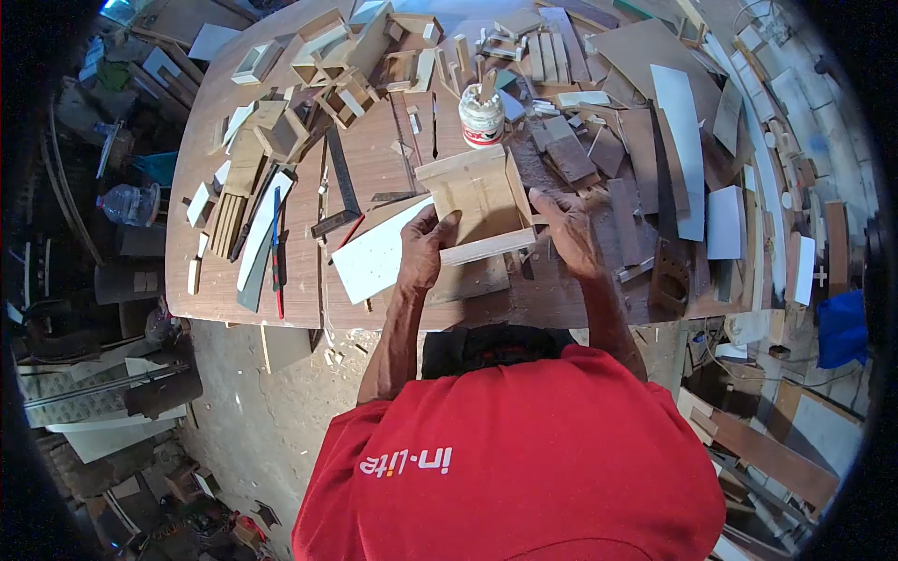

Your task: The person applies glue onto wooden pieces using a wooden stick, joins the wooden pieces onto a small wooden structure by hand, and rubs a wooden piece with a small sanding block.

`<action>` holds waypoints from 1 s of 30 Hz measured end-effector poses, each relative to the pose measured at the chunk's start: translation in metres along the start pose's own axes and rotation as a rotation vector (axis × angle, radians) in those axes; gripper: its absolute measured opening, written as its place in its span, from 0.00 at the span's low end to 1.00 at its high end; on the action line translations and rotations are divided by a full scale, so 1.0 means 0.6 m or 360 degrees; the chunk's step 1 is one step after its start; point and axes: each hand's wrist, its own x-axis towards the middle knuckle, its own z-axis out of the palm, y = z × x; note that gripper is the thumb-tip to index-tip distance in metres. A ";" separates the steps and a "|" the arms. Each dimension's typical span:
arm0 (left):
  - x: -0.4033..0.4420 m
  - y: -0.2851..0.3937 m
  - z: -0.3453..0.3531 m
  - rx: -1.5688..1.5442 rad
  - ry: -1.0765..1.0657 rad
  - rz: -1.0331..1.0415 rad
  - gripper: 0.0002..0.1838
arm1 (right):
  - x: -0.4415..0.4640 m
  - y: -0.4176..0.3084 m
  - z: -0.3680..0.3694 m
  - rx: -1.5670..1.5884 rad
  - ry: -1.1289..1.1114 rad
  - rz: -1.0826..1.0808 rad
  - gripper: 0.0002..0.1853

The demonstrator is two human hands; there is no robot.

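I hold a shallow, open wooden box (475, 194) tilted above the table's front part. My left hand (426, 251) is closed on its near left corner, the thumb lying over the rim. At the box's right side, my right hand (569, 229) is closed with thumb and fingers against the end wall; its fingertips are partly hidden. Under and left of the box lies a white board (383, 251). Just behind the box stands a white glue tub (482, 120) with sticks poking out of its top.
Several small wooden boxes (346, 98) and offcuts crowd the table's back left. A black try square (341, 192) and a red-and-blue pen pair (278, 245) lie at left. Wood scraps (566, 154) and long white strips (681, 154) cover the right side.
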 end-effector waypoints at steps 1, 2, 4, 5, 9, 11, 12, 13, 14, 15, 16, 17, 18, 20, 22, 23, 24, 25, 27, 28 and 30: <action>0.000 0.000 0.000 0.0009 0.0012 -0.0004 0.12 | -0.003 -0.005 0.000 0.0003 0.0003 0.0000 0.23; 0.000 0.000 0.000 0.0011 0.0011 -0.0003 0.12 | -0.005 -0.010 0.001 0.0011 -0.0023 -0.0031 0.22; -0.001 0.005 0.003 -0.0039 0.0003 0.0014 0.10 | -0.003 -0.009 0.000 0.0017 -0.0052 -0.0064 0.22; -0.002 0.007 0.003 -0.0039 0.0005 0.0015 0.10 | 0.001 -0.001 -0.003 0.0013 -0.0070 -0.0031 0.21; -0.002 0.007 0.002 -0.0001 -0.0021 0.0057 0.10 | -0.005 -0.010 0.000 -0.0002 -0.0058 -0.0096 0.20; -0.003 0.005 0.004 0.0035 -0.0007 0.0064 0.10 | -0.008 -0.012 -0.001 0.0044 -0.0051 -0.0040 0.20; -0.002 0.005 0.007 0.0028 0.0025 0.0056 0.10 | -0.008 -0.012 0.000 0.0095 -0.0037 0.0016 0.20; -0.003 0.005 0.008 0.0022 0.0056 0.0046 0.10 | -0.007 -0.010 0.001 0.0094 -0.0044 0.0017 0.20; -0.004 0.006 0.007 0.0021 0.0061 0.0046 0.10 | -0.005 -0.006 0.002 0.0132 -0.0045 0.0012 0.20; -0.005 0.007 0.007 0.0034 0.0054 0.0036 0.11 | -0.003 -0.002 0.002 0.0169 -0.0042 0.0008 0.20; -0.005 0.008 0.007 0.0047 0.0045 0.0026 0.11 | -0.002 0.001 0.001 0.0168 -0.0042 0.0008 0.20; -0.006 0.009 0.008 0.0048 0.0043 0.0025 0.11 | -0.001 0.004 0.001 0.0117 -0.0035 0.0021 0.21; -0.007 0.011 0.008 0.0051 0.0039 0.0025 0.11 | -0.001 0.006 0.000 0.0066 -0.0027 0.0034 0.21; -0.008 0.012 0.007 0.0055 0.0034 0.0024 0.11 | -0.001 0.006 -0.001 0.0060 -0.0024 0.0065 0.21; -0.008 0.013 0.006 0.0055 0.0021 0.0001 0.11 | -0.002 0.005 0.000 0.0055 -0.0020 0.0095 0.20; -0.007 0.013 0.005 0.0056 0.0018 0.0000 0.11 | -0.004 0.002 0.001 0.0057 -0.0022 0.0055 0.21; -0.007 0.012 0.005 0.0043 0.0007 -0.0001 0.12 | -0.005 0.000 0.002 0.0059 -0.0024 0.0015 0.21; -0.007 0.012 0.004 0.0030 -0.0003 -0.0002 0.12 | -0.002 0.007 0.001 0.0062 -0.0021 0.0016 0.21; -0.008 0.012 0.004 0.0015 -0.0007 -0.0008 0.11 | 0.005 0.019 -0.001 0.0007 -0.0047 0.0048 0.23; -0.007 0.013 0.003 -0.0002 -0.0009 -0.0012 0.11 | 0.004 0.016 -0.001 0.0009 -0.0043 0.0047 0.23; -0.005 0.010 0.002 0.0007 0.0000 0.0000 0.09 | -0.002 0.003 -0.001 0.0040 0.0004 0.0168 0.26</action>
